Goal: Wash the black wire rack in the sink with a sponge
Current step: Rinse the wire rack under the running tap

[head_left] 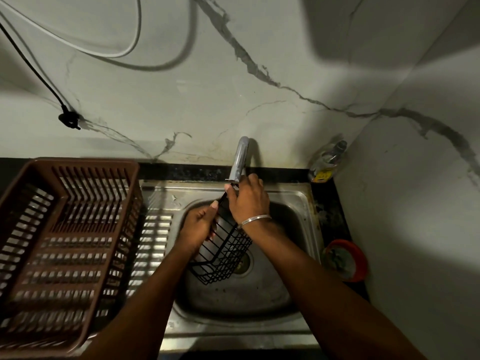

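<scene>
Rack up over the sink bowl, both hands on it, and no sponge to be seen!

The black wire rack (225,255) hangs tilted above the middle of the sink (304,203). The right hand (248,201) has its fingers curled round the top edge, right under the tap (240,159), and the left hand (198,226) grips the side wires. Wet wire could slip and drop, or that top edge could knock the tap.

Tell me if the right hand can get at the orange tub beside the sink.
Likely yes, once freed: nothing stands between the right hand and the orange tub on the counter, but that hand now grips the wire rack with the left hand.
</scene>
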